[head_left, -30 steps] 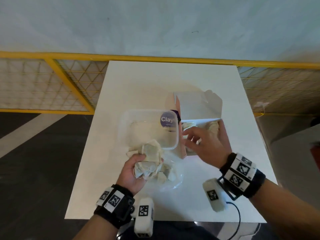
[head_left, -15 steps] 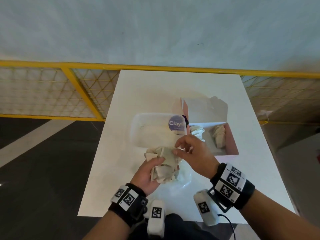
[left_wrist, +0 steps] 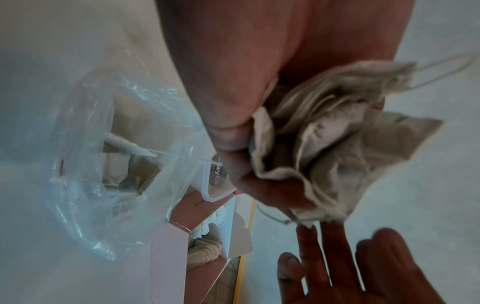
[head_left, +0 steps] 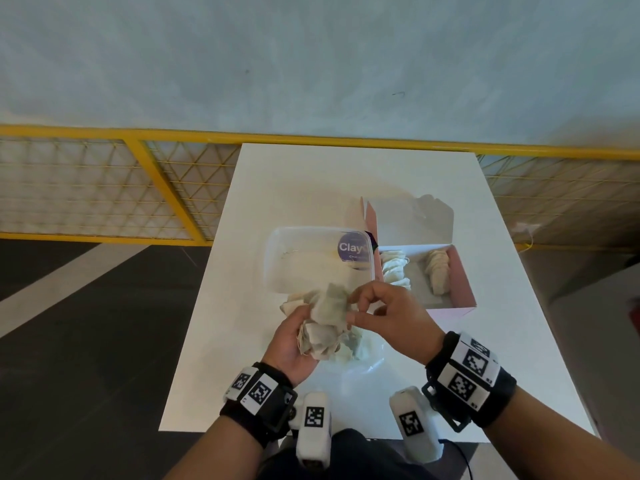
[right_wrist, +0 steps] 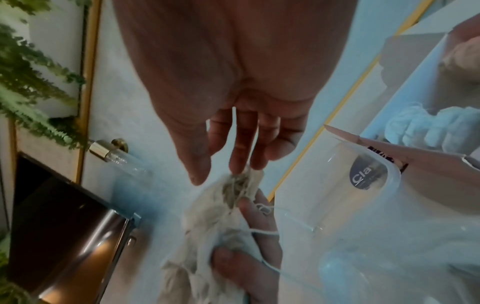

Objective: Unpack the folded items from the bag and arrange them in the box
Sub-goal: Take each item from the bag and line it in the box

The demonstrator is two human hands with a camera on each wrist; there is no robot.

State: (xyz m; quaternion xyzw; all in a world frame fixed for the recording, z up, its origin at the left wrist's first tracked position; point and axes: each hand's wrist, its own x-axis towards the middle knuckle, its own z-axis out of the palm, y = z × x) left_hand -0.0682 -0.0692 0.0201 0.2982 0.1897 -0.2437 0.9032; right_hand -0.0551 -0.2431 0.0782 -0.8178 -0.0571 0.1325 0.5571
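My left hand grips a bundle of folded beige cloth pouches with strings, held above the clear plastic bag on the white table. Its thumb and fingers curl round the bundle. My right hand reaches in from the right. Its fingertips touch the top pouch, with the thumb apart. The bag still holds more folded pieces. The open pink box at the right holds two rows of folded pouches.
A clear plastic tub with a purple "Clay" label stands left of the pink box, just beyond my hands. The box lid stands up at the back. A yellow mesh fence runs behind the table.
My right hand left the pink box and came across to the bundle in my left hand. The left hand lifted the bundle slightly off the bag.
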